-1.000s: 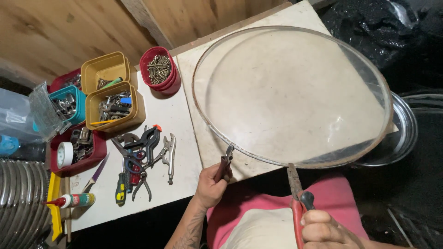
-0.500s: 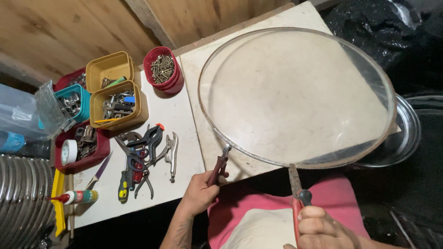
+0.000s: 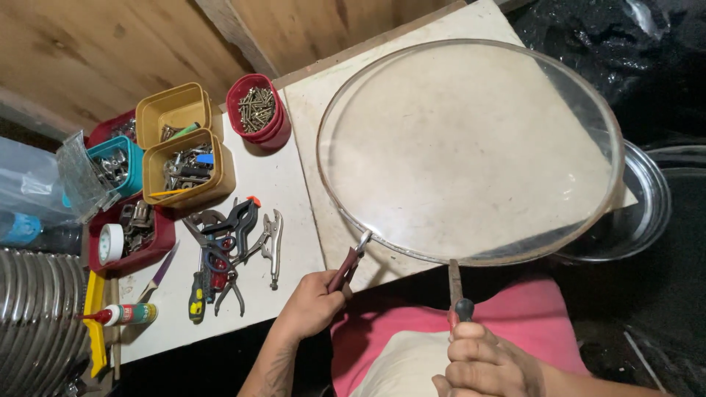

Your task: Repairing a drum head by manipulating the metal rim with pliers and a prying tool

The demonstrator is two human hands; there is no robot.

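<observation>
- Left hand (image 3: 312,305): fingers closed around the dark red handles of a pair of pliers (image 3: 347,266); the tip meets the metal rim of the glass lid (image 3: 471,147) at its near-left edge.
- Right hand (image 3: 485,360): fingers wrapped around the red handle of a screwdriver (image 3: 456,290); its shaft reaches up to the lid's near rim.
- Glass lid: large, round, clear, lying flat on a pale board (image 3: 412,66) on the desk (image 3: 279,184); its near edge overhangs toward the person.
- Handling judgement: both tools work close together on one stretch of rim; steady, small pressure seems wise, since glass sits just inside the metal band.
- Left of the lid: loose clamps and locking pliers (image 3: 272,242), yellow tubs (image 3: 187,173) of hardware, a red cup of screws (image 3: 257,110), a glue bottle (image 3: 125,315).
- Right of the lid: a metal dish (image 3: 647,213) partly under it.
- Open room: a bare strip of desk between the lid and the loose tools; little room elsewhere.
</observation>
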